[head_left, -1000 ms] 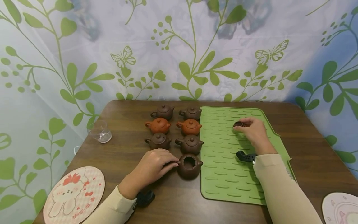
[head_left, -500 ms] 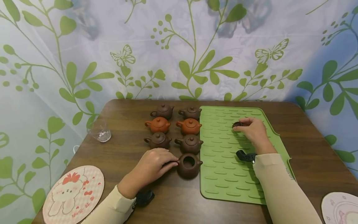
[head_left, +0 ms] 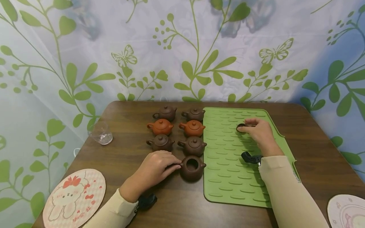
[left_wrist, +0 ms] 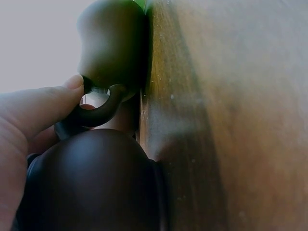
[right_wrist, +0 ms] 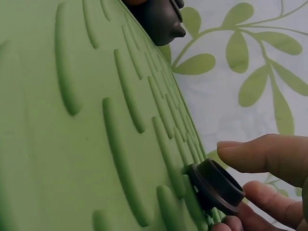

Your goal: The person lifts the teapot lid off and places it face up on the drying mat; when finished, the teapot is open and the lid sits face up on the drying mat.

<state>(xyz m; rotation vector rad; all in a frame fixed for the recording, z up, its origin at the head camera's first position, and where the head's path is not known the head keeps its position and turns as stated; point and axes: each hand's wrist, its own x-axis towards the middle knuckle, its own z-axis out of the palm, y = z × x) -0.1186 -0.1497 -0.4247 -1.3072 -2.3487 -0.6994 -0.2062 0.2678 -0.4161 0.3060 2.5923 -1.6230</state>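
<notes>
A brown lidless teapot (head_left: 191, 169) stands on the table just left of the green mat, its round opening facing up. My left hand (head_left: 155, 166) pinches its handle (left_wrist: 108, 106); the left wrist view shows thumb and fingers at the handle, with another dark teapot (left_wrist: 96, 183) close in front. Over the mat, my right hand (head_left: 260, 134) is at a small dark teapot lid (right_wrist: 216, 187), which lies tilted at the mat with its hollow rim showing. The right thumb (right_wrist: 250, 151) stands apart from the lid, while other fingers touch its side.
Two columns of lidded teapots, brown and orange (head_left: 193, 128), stand behind the lidless one. The ridged green mat (head_left: 225, 177) covers the right middle of the table. A clear glass (head_left: 105, 136) stands left. Round placemats lie at left (head_left: 74, 196) and right (head_left: 346, 210).
The lid has turned slightly and shows more of its ring, and the right thumb and fingers have loosened around it. The left hand stays on the teapot handle.
</notes>
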